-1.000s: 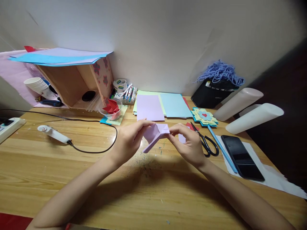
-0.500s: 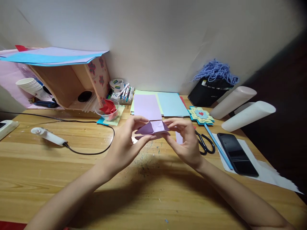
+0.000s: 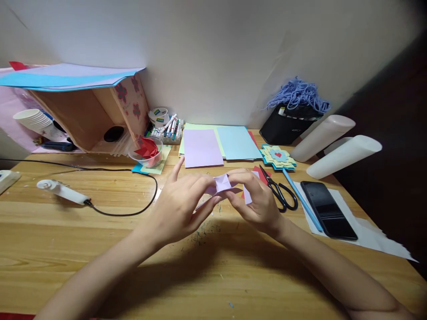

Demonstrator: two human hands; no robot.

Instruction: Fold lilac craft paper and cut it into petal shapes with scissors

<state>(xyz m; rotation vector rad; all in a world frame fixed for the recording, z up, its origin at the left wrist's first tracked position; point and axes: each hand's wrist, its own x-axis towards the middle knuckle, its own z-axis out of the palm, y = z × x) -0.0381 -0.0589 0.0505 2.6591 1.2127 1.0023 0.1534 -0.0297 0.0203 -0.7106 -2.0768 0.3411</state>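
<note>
A small folded lilac paper piece (image 3: pixel 223 184) is held just above the wooden desk (image 3: pixel 100 240) between both hands. My left hand (image 3: pixel 182 204) pinches its left side with thumb and fingers, the index finger sticking up. My right hand (image 3: pixel 256 200) pinches the right side, fingers curled over it. A small lilac scrap (image 3: pixel 247 195) shows beside my right hand's fingers. Behind the hands lies a stack of lilac (image 3: pixel 202 148), green and light blue paper sheets (image 3: pixel 237 142).
Black scissors (image 3: pixel 280 193), a blue pencil (image 3: pixel 302 200) and a black phone (image 3: pixel 328 210) on white paper lie at the right. A layered paper ornament (image 3: pixel 277 157), two white cylinders (image 3: pixel 343 156), a yarn-topped black holder (image 3: pixel 287 124), a bowl with red paper (image 3: pixel 147 151), markers (image 3: pixel 167 129), a corded white tool (image 3: pixel 62 190) and a cardboard box (image 3: pixel 86 120) surround them.
The lilac piece has been folded smaller and flatter between the hands. Both hands closed in on it, and my left index finger lifted up.
</note>
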